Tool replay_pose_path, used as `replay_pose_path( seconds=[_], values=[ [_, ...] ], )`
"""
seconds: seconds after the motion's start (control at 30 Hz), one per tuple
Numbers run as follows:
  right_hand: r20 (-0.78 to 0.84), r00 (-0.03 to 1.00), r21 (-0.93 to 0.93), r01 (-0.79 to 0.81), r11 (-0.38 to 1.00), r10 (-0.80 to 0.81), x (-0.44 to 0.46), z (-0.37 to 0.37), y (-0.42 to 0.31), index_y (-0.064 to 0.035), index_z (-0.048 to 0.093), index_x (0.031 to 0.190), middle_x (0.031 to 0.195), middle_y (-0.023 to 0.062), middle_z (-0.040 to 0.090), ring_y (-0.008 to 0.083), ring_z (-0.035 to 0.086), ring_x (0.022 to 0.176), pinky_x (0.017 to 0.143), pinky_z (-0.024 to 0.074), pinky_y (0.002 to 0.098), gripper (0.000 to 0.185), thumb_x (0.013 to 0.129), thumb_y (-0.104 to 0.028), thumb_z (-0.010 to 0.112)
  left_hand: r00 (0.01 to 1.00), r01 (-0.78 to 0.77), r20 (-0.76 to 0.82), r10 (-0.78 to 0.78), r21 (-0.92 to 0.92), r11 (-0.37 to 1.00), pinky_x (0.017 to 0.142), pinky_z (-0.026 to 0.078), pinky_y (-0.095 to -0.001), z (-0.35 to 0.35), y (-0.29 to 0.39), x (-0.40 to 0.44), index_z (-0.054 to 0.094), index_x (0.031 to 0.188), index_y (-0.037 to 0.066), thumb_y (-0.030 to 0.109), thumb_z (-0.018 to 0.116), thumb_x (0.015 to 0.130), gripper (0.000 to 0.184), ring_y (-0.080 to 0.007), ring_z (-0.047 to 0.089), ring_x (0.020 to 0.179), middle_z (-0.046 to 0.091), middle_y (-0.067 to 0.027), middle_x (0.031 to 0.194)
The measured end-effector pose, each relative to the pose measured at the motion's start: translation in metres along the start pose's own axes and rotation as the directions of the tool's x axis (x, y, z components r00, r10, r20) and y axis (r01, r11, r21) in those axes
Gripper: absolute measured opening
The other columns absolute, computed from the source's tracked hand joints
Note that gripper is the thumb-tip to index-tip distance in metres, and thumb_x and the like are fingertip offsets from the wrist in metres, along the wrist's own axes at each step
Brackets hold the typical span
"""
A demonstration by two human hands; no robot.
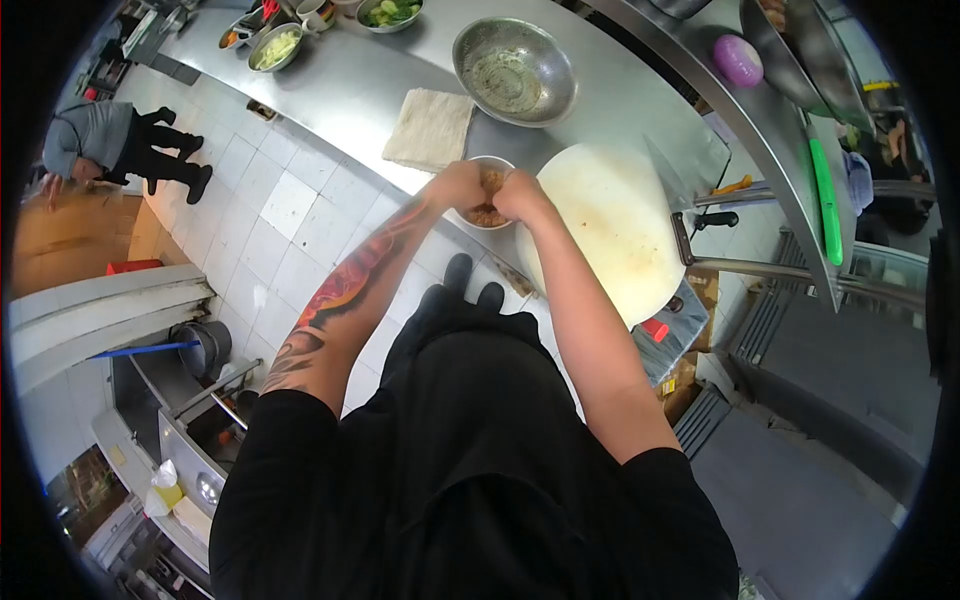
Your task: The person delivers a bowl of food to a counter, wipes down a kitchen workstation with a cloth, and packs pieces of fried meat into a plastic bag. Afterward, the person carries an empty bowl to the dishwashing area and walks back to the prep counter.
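A white bowl [489, 162] with brownish-orange crumbly food [487, 215] in it stands at the front edge of the steel counter. Over its left side is my left hand [458, 186], fingers curled in toward the food. My right hand [521, 197] meets it from the other side, also with fingers bent and closed. The fingertips of both are mostly hidden, so what they pinch does not show. Just behind my left hand lies a stack of pale square sheets [430, 128]. A large round cutting board [615, 225] is beside my right hand.
A steel mixing bowl [515, 72] with residue sits behind. Bowls of chopped vegetables [276, 48] and greens [389, 12] stand farther back. A dark-handled blade [683, 238] rests at the board's right edge. A shelf holds a purple onion [738, 61] and a green-handled tool [825, 200]. Another person [120, 140] stands far left.
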State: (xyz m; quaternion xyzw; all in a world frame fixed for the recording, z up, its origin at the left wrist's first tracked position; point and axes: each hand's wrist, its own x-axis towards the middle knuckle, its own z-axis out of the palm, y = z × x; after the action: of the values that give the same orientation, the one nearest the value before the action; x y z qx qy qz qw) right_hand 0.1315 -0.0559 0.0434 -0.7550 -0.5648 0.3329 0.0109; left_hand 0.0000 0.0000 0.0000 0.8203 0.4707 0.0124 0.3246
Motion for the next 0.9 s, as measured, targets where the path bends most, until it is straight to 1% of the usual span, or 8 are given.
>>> replay_pose_path(
  seconds=[0.2,0.33,0.4,0.47,0.5,0.57,0.8,0.9],
  values=[
    [-0.092,0.996,0.123,0.002,0.992,0.009,-0.016,-0.003,0.013,0.0012,0.065,0.11,0.109,0.0235,0.065,0.037,0.063,0.104,0.089,0.0506,0.0404,0.031,0.081,-0.007,0.056,0.995,0.049,0.091,-0.05,0.01,0.999,0.08,0.053,-0.0406,-0.014,0.006,-0.014,0.067,0.104,-0.004,0.014,0.061,0.075,0.034,-0.035,0.067,0.093,0.068,-0.0233,0.096],
    [-0.409,0.875,0.138,0.338,0.931,-0.257,-0.057,0.011,0.035,-0.0004,0.064,0.11,0.102,0.0237,0.066,0.0393,0.064,0.092,0.083,0.0525,0.0415,0.027,0.087,-0.008,0.051,0.987,-0.017,-0.158,-0.013,-0.185,0.983,0.079,0.053,-0.0398,-0.014,-0.008,-0.026,0.065,0.106,-0.003,0.014,0.06,0.078,0.033,-0.0344,0.066,0.093,0.068,-0.0229,0.096],
    [-0.258,0.955,0.331,0.23,0.915,-0.147,-0.092,0.017,0.037,0.0015,0.063,0.113,0.098,0.0197,0.069,0.0327,0.069,0.083,0.075,0.0556,0.0372,0.027,0.091,-0.011,0.052,0.977,-0.022,-0.212,-0.036,-0.265,0.964,0.079,0.053,-0.039,-0.011,-0.013,-0.037,0.065,0.108,-0.003,0.012,0.059,0.08,0.032,-0.033,0.067,0.092,0.068,-0.0224,0.096],
    [-0.106,0.993,0.73,0.118,0.673,-0.059,-0.101,0.06,0.058,0.0034,0.06,0.118,0.093,0.0155,0.07,0.0224,0.07,0.076,0.068,0.0565,0.031,0.03,0.094,-0.013,0.053,0.844,-0.025,-0.536,-0.013,-0.063,0.998,0.072,0.054,-0.0357,0.018,-0.03,-0.037,0.065,0.106,-0.002,0.014,0.058,0.083,0.03,-0.03,0.069,0.08,0.069,-0.0204,0.088],
    [-0.112,0.992,0.723,0.118,0.681,-0.054,-0.105,0.076,0.064,0.0034,0.06,0.118,0.093,0.0155,0.07,0.0224,0.07,0.076,0.068,0.0565,0.031,0.03,0.094,-0.013,0.053,0.842,-0.035,-0.539,-0.01,-0.073,0.997,0.072,0.054,-0.0357,0.023,-0.035,-0.038,0.065,0.106,-0.002,0.014,0.058,0.083,0.03,-0.03,0.069,0.08,0.069,-0.0204,0.088],
    [0.078,0.997,0.759,-0.044,0.649,-0.023,-0.11,0.095,0.066,0.0045,0.055,0.124,0.094,0.0136,0.069,0.0161,0.068,0.079,0.067,0.0569,0.0284,0.033,0.095,-0.012,0.053,0.988,0.082,-0.082,-0.129,-0.423,0.902,0.065,0.054,-0.0352,0.027,-0.044,-0.036,0.066,0.103,-0.002,0.016,0.058,0.084,0.028,-0.0261,0.069,0.066,0.069,-0.0173,0.076],
    [0.224,0.974,0.729,-0.161,0.665,-0.011,-0.127,0.065,0.002,0.0031,0.052,0.128,0.106,0.0161,0.067,0.0194,0.068,0.087,0.071,0.0572,0.0305,0.035,0.096,-0.011,0.052,0.979,-0.148,-0.198,0.051,-0.512,0.846,0.068,0.052,-0.0431,0.007,-0.093,-0.049,0.067,0.098,-0.002,0.015,0.055,0.082,0.026,-0.0355,0.065,0.07,0.065,-0.022,0.074],
    [0.026,0.999,0.7,0.002,0.714,-0.027,-0.106,0.021,-0.052,0.0028,0.052,0.128,0.109,0.0148,0.066,0.0197,0.068,0.09,0.075,0.0566,0.0304,0.032,0.098,-0.008,0.046,0.969,-0.199,-0.221,0.107,-0.446,0.873,0.073,0.049,-0.046,-0.016,-0.136,-0.059,0.067,0.099,-0.001,0.016,0.056,0.082,0.026,-0.0388,0.063,0.079,0.063,-0.0251,0.082]
  ],
)
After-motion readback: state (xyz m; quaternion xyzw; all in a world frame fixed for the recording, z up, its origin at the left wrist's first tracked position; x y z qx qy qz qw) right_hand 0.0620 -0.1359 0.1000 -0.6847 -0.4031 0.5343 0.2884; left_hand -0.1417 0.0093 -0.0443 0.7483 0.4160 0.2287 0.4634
